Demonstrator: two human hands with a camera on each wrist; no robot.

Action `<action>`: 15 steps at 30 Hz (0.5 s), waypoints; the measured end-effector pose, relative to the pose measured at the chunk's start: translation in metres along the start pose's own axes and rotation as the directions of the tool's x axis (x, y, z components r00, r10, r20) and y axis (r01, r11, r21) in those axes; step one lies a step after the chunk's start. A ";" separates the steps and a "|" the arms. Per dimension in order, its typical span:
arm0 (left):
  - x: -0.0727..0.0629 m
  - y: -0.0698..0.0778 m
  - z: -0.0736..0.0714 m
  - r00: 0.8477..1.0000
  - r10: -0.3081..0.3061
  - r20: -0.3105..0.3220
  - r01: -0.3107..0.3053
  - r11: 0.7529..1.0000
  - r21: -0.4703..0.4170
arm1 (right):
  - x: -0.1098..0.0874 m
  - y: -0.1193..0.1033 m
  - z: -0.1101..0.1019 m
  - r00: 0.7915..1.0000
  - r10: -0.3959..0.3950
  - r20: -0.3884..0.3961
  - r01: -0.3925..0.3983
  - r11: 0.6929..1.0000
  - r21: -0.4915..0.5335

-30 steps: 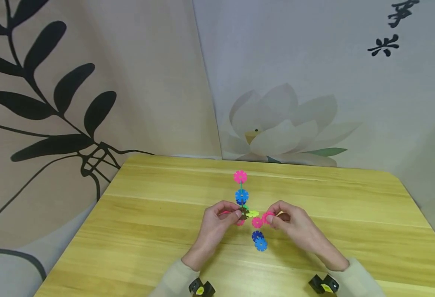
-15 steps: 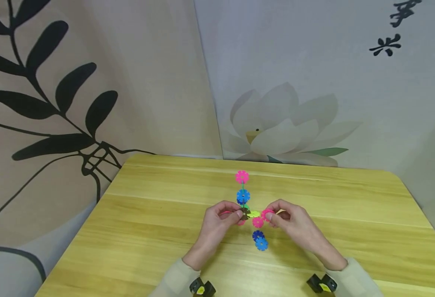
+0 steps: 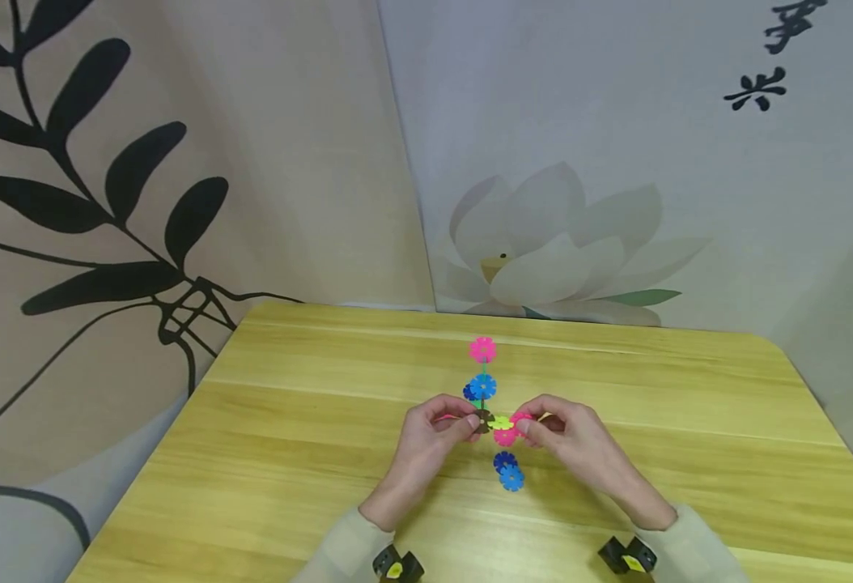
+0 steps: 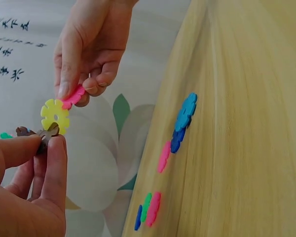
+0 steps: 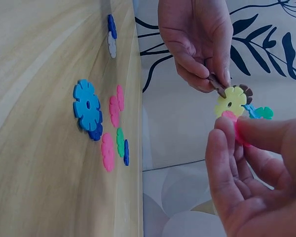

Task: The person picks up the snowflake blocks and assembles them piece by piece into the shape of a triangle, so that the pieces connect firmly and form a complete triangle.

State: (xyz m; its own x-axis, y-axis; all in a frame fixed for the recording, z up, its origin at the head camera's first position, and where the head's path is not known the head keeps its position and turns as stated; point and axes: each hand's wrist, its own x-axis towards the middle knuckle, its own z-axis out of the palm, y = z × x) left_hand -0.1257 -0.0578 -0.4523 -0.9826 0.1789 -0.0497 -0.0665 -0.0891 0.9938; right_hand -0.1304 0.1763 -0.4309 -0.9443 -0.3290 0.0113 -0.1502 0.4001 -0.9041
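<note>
My left hand (image 3: 434,433) pinches a brown notched snowflake disc (image 3: 484,421), part of a joined chain. A yellow disc (image 4: 55,116) is attached to the brown one. Beyond it the chain runs up to a light blue disc (image 3: 483,386) and a pink disc (image 3: 482,350). Between thumb and fingers, my right hand (image 3: 572,437) pinches another pink disc (image 4: 74,97), its edge meeting the yellow disc's rim. How deep the notches sit in each other cannot be made out.
On the wooden table (image 3: 324,478) below the hands lie loose discs: a light blue one (image 3: 511,478) overlapping a dark blue one (image 3: 504,461), and a pink one (image 3: 504,438). A green disc (image 5: 120,142) lies among others. Printed wall panels stand behind the table.
My right hand has moved slightly left, bringing its pink disc from apart to against the yellow disc. The chain in my left hand has shifted and turned a little to the right.
</note>
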 end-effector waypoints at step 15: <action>-0.001 0.004 -0.001 1.000 -0.014 -0.010 0.014 0.998 0.060 | -0.004 -0.002 0.002 0.996 -0.080 -0.044 0.079 0.997 -0.026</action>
State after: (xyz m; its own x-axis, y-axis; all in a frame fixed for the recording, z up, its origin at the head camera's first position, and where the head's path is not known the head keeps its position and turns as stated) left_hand -0.1247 -0.0592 -0.4484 -0.9834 0.1699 -0.0644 -0.0700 -0.0273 0.9972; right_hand -0.1260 0.1749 -0.4300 -0.9413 -0.3218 0.1022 -0.2316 0.3950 -0.8890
